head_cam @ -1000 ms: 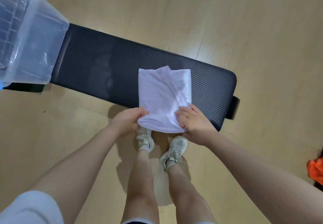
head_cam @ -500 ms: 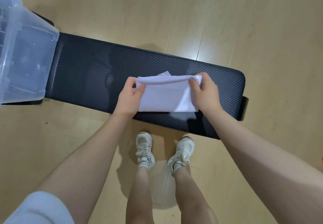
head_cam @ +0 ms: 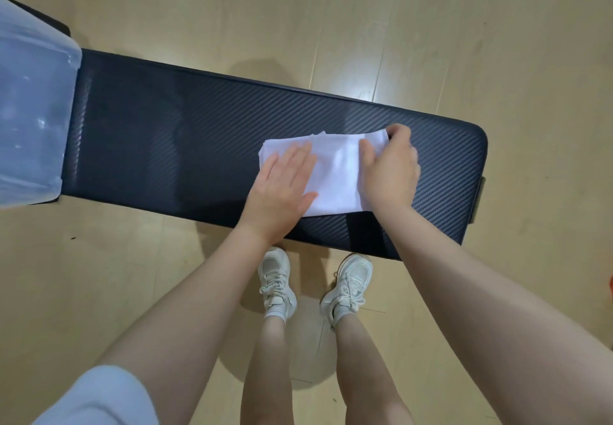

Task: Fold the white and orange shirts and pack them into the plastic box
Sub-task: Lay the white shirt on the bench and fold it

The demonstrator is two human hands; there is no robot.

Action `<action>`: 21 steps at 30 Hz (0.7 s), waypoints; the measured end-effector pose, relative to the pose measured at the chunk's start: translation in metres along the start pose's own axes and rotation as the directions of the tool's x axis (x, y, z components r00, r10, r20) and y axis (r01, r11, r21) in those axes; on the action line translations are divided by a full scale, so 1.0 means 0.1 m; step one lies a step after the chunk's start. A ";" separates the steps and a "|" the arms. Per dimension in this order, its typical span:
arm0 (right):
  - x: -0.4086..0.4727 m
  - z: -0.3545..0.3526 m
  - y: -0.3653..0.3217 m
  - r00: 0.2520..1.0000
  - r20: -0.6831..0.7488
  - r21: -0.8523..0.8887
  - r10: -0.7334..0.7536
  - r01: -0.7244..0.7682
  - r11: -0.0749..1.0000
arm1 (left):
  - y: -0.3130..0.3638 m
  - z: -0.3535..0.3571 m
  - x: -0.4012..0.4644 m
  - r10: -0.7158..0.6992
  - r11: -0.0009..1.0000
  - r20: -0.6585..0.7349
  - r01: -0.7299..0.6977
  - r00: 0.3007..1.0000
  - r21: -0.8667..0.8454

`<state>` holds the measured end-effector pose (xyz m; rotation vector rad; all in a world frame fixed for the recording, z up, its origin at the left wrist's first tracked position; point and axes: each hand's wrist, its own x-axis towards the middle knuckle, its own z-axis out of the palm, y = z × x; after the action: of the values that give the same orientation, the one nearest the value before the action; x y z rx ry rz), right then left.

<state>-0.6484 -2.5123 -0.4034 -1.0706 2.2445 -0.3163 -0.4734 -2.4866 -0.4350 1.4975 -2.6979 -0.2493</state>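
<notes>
— Status, largest first?
— I see the bench [head_cam: 199,146], plastic box [head_cam: 33,109] at its left end. Folded white shirt [head_cam: 338,176] lies near the right end.
— Hands?
— Left hand [head_cam: 282,189] flat, pressing; right hand [head_cam: 389,169] pinching the far corner. Soft, light: I'd support both short edges.

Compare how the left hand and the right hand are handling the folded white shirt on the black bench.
The left hand lies flat, fingers straight, pressing the folded white shirt; the right hand curls round the shirt's right edge, gripping it. The left covers the shirt's left part, the right its right end. Both touch the shirt on the black padded bench.
</notes>
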 end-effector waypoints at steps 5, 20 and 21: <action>-0.30 0.14 -0.06 0.725 -0.023 -0.296 -0.689 0.653 0.697 | -0.07 -0.07 -0.04 -0.196 0.977 0.283 0.213 0.939 -0.031; -0.13 -0.11 0.67 0.774 0.393 -0.520 -0.496 0.632 0.574 | -0.24 -0.19 -0.10 -0.244 0.917 0.443 0.354 0.862 -0.185; -0.12 -0.15 0.69 0.805 0.393 -0.508 -0.445 0.593 0.625 | -0.20 -0.20 -0.11 -0.275 0.897 0.425 0.390 0.862 -0.210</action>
<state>-0.6943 -2.4591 -0.4183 -2.0108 1.7921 0.3397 -0.4482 -2.4897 -0.4180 1.9848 -2.4706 -1.0123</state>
